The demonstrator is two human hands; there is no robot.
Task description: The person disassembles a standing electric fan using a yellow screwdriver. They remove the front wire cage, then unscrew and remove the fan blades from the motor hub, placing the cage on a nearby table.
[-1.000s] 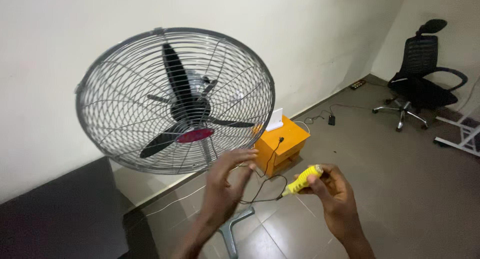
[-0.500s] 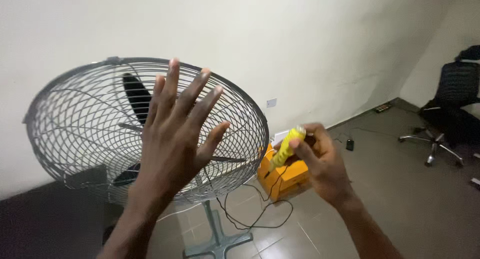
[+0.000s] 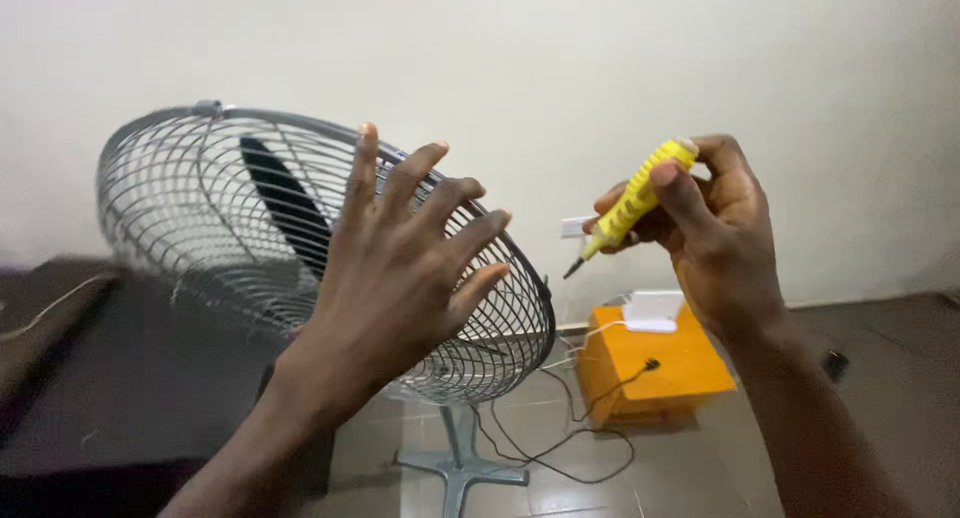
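A standing fan with a grey wire cage and black blades fills the left half of the view, tilted away. My left hand is spread flat with fingers apart against the front of the cage. My right hand is raised at the right, gripping a small yellow screwdriver with its dark tip pointing down-left toward the cage rim. The screwdriver tip is apart from the fan.
The fan's grey stand and foot rest on a tiled floor. An orange box with a white device on top sits by the white wall, with black cables trailing beside it. A dark surface lies at the left.
The view has swung in closer to the fan. My left hand has settled flat on the cage. My right hand has risen with the screwdriver, and the office chair has left the view.
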